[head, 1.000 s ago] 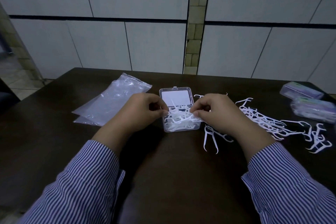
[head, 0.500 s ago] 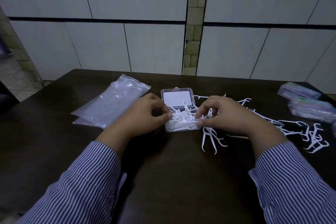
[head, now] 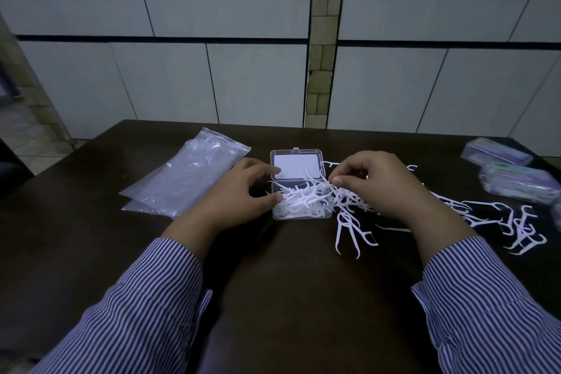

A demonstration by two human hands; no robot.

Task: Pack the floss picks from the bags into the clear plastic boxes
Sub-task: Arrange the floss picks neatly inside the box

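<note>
One open clear plastic box [head: 299, 188], part filled. Two flat plastic bags [head: 188, 181], overlapping. At least two closed filled boxes [head: 517, 181] at the right edge. Loose floss picks [head: 501, 218] on the table: too tangled to count. Two hands visible.

Dark table [head: 282, 297]. Clear plastic box [head: 299, 191] at centre, hinged lid open and lying flat behind it, white card in lid. Box holds a tangle of white floss picks [head: 299, 202]. Left hand [head: 239, 191] at the box's left side, thumb against its wall, index finger at the lid edge. Right hand [head: 379, 185] pinches picks over the box's right rim. Loose floss picks [head: 498, 218] scattered to the right. Empty clear bags [head: 185, 182] left of box. Closed filled boxes [head: 516, 179] at far right. Striped sleeves [head: 145, 313].
</note>
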